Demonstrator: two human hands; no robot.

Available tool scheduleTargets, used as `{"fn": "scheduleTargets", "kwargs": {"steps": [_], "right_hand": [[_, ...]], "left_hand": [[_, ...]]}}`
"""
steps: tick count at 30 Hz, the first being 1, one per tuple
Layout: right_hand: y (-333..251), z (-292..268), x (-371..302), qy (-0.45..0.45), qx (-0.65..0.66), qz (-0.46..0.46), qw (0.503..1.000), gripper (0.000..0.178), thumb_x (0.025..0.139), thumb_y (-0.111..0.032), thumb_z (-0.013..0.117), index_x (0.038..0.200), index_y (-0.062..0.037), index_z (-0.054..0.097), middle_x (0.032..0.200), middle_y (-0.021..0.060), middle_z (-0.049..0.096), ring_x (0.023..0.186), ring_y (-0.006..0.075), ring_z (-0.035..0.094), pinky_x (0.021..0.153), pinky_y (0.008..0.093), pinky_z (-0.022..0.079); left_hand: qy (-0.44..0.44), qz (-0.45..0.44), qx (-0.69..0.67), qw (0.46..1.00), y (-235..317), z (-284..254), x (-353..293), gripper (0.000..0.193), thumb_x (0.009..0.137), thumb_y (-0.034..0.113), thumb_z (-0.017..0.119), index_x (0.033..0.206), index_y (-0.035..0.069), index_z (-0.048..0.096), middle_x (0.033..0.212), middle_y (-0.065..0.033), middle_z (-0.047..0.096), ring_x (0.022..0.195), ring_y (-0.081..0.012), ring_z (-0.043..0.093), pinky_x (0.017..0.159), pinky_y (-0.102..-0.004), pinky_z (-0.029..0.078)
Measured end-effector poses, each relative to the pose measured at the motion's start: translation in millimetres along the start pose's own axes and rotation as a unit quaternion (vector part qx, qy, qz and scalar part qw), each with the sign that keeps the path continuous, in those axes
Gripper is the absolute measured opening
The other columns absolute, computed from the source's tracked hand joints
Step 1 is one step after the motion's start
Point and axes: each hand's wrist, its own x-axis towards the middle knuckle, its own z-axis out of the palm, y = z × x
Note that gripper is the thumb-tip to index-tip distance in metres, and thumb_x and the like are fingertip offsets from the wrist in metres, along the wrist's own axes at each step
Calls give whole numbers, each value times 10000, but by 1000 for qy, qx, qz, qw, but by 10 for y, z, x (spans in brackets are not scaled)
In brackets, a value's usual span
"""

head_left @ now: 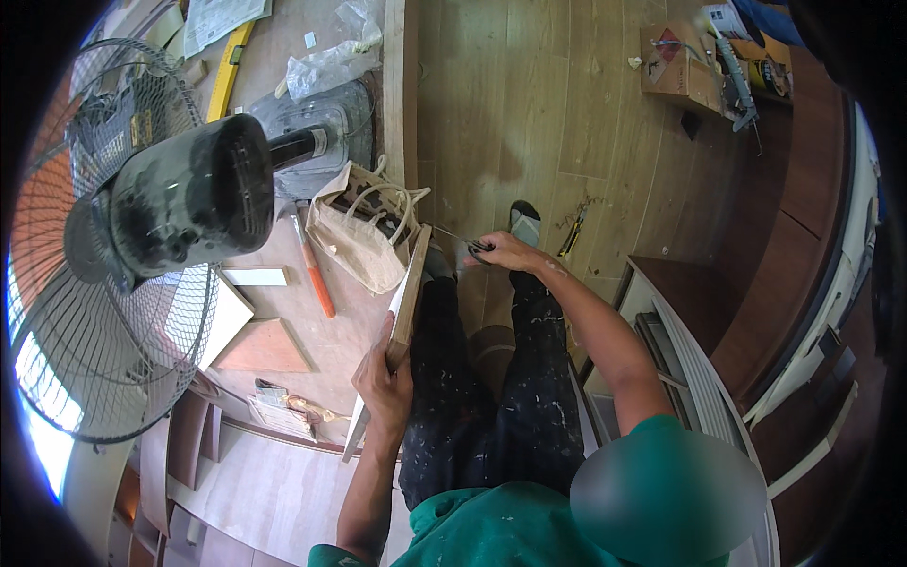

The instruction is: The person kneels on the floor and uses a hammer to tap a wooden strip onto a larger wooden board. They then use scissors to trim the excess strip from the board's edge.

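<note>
My left hand (384,378) is closed around the edge of a narrow white board with a wood-coloured edge (406,312), tilted beside my left thigh. In my right hand (510,252) are what look like dark-handled scissors (482,246); my fingers partly hide them. Their thin metal end points left, close to the board's far end; whether it touches cannot be made out. Left of the board, a beige cloth bag (364,248) with looped handles lies on the work surface. An orange-handled tool (317,279) rests beside the bag.
A black fan (189,194) with a wire cage looms on the left. Behind it are a yellow spirit level (228,71) and a clear plastic bag (335,61). A yellow-and-black cutter (572,232) lies on the wooden floor. At far right stands a cardboard box (678,71) with a caulking gun (736,80).
</note>
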Motion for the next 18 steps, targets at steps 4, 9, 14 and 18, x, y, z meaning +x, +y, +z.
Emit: {"fn": "scheduleTargets", "kwargs": {"steps": [4, 9, 14, 18], "right_hand": [[165, 54, 142, 14, 4, -21, 1000, 671, 784, -669, 812, 943, -21, 736, 867, 51, 659, 865, 170, 599, 769, 340, 470], [280, 103, 249, -13, 40, -53, 998, 627, 817, -627, 809, 866, -13, 688, 801, 44, 572, 784, 163, 558, 711, 340, 441], [201, 112, 274, -25, 60, -63, 996, 428, 912, -444, 771, 803, -62, 614, 711, -26, 490, 663, 97, 472, 601, 300, 382], [70, 79, 283, -35, 47, -67, 996, 477, 891, -470, 798, 756, -67, 583, 688, -32, 470, 651, 99, 452, 589, 307, 359]], "left_hand": [[-2, 3, 1, 1000, 10, 19, -3, 301, 917, -28, 727, 1199, -71, 631, 1273, -242, 705, 1102, -336, 738, 904, -381, 585], [-11, -4, 19, 1000, -10, 24, -23, 327, 909, -38, 730, 1217, -76, 627, 1269, -247, 706, 1109, -343, 736, 910, -392, 584], [3, 11, 19, 1000, -23, 62, -15, 346, 902, -45, 733, 1233, -64, 631, 1268, -248, 707, 1107, -339, 737, 911, -388, 583], [0, 4, 31, 1000, -51, 90, -63, 371, 889, -52, 740, 1243, -59, 627, 1272, -248, 705, 1120, -353, 731, 924, -393, 578]]}}
